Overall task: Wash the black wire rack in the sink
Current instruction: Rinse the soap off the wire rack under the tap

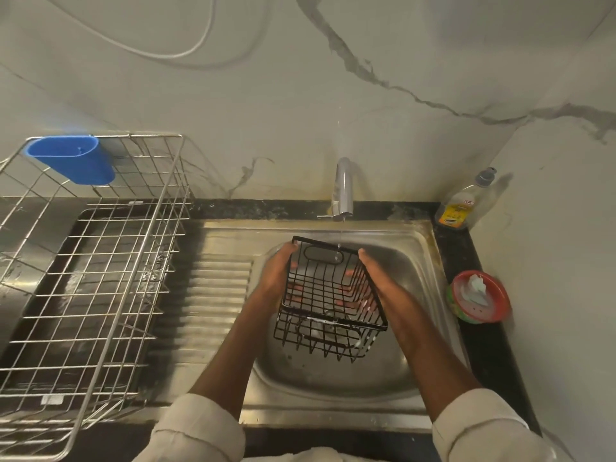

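Note:
I hold the black wire rack [328, 301] over the steel sink [333, 371], tilted with its far edge up under the tap [343, 191]. A thin stream of water falls from the tap onto the rack's top edge. My left hand [275, 278] grips the rack's left side, its fingers showing through the wires. On the right side my right hand [373, 285] grips it the same way. Some white foam clings to the rack's lower bars.
A large silver wire dish rack [93, 271] with a blue plastic holder [75, 158] stands on the counter at the left, beside the ribbed drainboard [213, 295]. A dish soap bottle [463, 201] and a red bowl [480, 296] with a scrubber sit on the right counter edge.

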Available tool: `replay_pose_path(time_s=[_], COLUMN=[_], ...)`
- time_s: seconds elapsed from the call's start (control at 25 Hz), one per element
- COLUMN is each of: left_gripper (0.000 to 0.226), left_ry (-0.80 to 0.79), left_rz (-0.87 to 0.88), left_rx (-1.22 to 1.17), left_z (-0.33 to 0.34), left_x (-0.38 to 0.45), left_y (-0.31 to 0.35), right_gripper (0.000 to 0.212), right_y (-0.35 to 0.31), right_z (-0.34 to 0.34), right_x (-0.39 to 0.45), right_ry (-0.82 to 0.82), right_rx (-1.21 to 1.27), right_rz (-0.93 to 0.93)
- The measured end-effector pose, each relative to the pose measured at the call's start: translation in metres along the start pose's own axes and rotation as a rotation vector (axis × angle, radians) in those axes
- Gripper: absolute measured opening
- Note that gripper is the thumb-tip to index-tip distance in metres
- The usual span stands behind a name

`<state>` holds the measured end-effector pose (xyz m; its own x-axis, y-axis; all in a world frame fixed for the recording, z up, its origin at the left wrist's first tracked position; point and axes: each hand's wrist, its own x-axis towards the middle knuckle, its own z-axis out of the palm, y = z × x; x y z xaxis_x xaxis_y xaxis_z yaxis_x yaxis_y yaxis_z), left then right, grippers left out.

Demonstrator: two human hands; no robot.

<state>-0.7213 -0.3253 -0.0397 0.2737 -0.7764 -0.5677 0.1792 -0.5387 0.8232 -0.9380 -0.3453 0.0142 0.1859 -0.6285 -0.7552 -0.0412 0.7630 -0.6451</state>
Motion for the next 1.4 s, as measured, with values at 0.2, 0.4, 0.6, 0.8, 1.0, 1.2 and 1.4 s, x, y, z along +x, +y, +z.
replay_pose_path(time_s=[0.2, 0.4, 0.6, 0.8, 1.0, 1.2, 1.4], left_gripper=[0.037, 0.059, 0.052, 0.054, 0.063, 0.058, 0.058], left_ry=[0.061, 0.120, 0.233, 0.256, 0.299, 0.357, 0.344], left_rz=[0.045, 0.166, 0.383, 0.648, 0.722, 0.789, 0.774], left_rx=[-0.034, -0.054, -0.001, 0.135, 0.199, 0.232, 0.208], left_z=[-0.016, -0.025, -0.021, -0.010, -0.001, 0.001, -0.007], left_x=[-0.008, -0.009, -0.023, -0.028, -0.024, -0.015, -0.022], left_y=[-0.007, -0.007, 0.003, 0.005, 0.005, -0.003, -0.001], right_gripper=[0.062, 0.075, 0.057, 0.047, 0.045, 0.048, 0.049], right_y=[0.015, 0.019, -0.011, -0.043, -0.062, -0.055, -0.057], right_z=[0.005, 0.013, 0.033, 0.038, 0.040, 0.048, 0.054], right_x=[0.019, 0.115, 0.111, 0.116, 0.116, 0.117, 0.114], right_ry=[-0.029, -0.175, -0.312, -0.327, -0.260, -0.212, -0.259], right_rx=[-0.082, -0.206, -0.165, -0.153, -0.082, 0.041, 0.007], right_rz=[-0.001, 0.105, 0.036, -0.121, -0.185, -0.301, -0.424])
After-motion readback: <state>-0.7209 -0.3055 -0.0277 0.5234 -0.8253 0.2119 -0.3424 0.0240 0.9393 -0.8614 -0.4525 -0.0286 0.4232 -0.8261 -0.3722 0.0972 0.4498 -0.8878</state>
